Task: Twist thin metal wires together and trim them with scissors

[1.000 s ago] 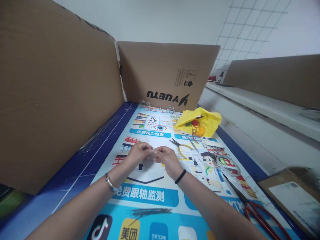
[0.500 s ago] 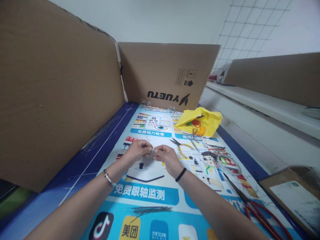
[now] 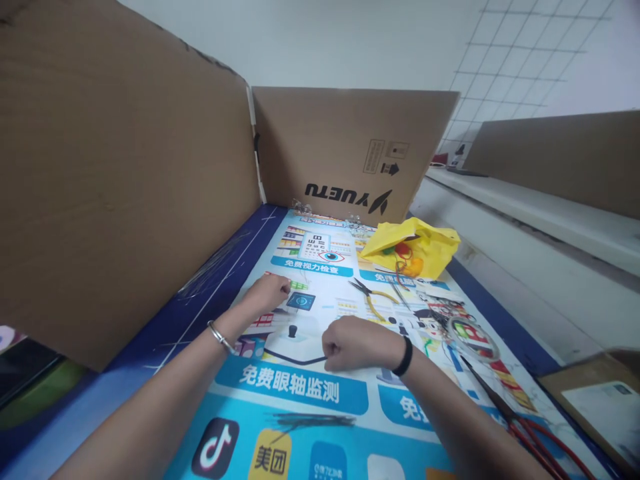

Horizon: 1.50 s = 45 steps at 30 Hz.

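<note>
My left hand (image 3: 270,292), with a silver bangle on its wrist, is closed above the printed mat (image 3: 300,333); whatever its fingers hold is too small to make out. My right hand (image 3: 357,343), wearing a black band, is curled into a fist nearer to me, and anything inside it is hidden. A gap separates the two hands. Yellow-handled pliers (image 3: 373,299) lie just beyond my right hand. Close to the front of the mat lies a bundle of thin dark wires (image 3: 313,421).
A yellow bag (image 3: 437,247) holds red and orange material. At the right are a coil in a clear ring (image 3: 473,338), red-handled scissors (image 3: 517,420) and a cardboard box (image 3: 595,400). Cardboard panels (image 3: 345,147) stand at the back and left.
My hands have moved apart from where their fingertips met. The left has shifted a little left; the right has come nearer to me and curled closed. The view has turned slightly left.
</note>
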### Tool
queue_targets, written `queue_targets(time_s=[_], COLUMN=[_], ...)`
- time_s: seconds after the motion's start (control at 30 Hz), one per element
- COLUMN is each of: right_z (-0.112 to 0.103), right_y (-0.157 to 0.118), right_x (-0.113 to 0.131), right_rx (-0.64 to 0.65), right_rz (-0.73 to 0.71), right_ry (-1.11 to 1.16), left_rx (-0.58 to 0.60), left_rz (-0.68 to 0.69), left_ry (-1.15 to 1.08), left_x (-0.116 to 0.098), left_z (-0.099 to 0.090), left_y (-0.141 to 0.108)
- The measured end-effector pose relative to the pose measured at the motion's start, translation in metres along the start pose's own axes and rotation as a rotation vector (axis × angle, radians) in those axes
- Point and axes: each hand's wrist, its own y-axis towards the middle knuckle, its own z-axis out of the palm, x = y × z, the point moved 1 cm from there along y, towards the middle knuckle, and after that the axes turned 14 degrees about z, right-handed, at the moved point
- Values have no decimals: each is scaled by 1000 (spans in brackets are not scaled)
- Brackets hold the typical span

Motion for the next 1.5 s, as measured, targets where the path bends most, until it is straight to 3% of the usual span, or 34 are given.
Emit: queue_targets(time_s=[0.1,0.27,0.43,0.67,1.0,1.23,1.37,1.5], right_z=[1,9,21,30,6,0,2,0], right_y=[-10,-24,-33,-34,-23,-8,-1,-3], right_x=[18,47,65,76,45,6,-5,0], right_rx=[26,57,73,75,59,-40,41,165], right_rz=[-24,-44,-71,-86,-71,-67,-74,-171], right_ry=[-210,-367,-418,-450,-431,-130,-49,76], left_rx=[3,12,10,-79,-161,-137,-94,-16], left_rz=[-14,-30,-34,-80,-59,95,232,301], left_ry=[35,79,78,71,13,-78,-183,-232], left_x=[4,8,9,17,7,-18,-32,-42], left_z=[0,1,-1,-2,-3,-3,0,0], left_y=[0,-1,0,2,0,-1,-3,-7])
